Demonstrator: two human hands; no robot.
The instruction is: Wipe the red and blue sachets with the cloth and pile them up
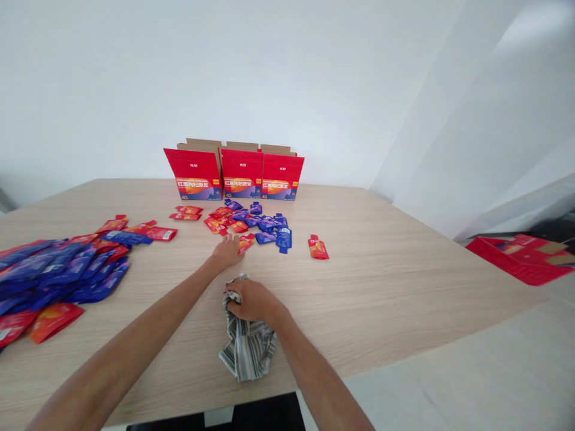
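My right hand (pixel 252 301) is closed on a striped grey cloth (pixel 248 348) that lies bunched on the wooden table (pixel 381 281) near its front edge. My left hand (pixel 227 251) reaches forward, fingers lying flat, touching a red pouch (pixel 245 243) at the near edge of a small scatter of red and blue pouches (pixel 258 223). One red pouch (pixel 318 248) lies apart to the right of the scatter.
Three open red cartons (pixel 236 173) stand in a row at the back of the table. A large heap of blue and red pouches (pixel 58 269) covers the left side. Flattened red cartons (pixel 523 257) lie on the floor at right.
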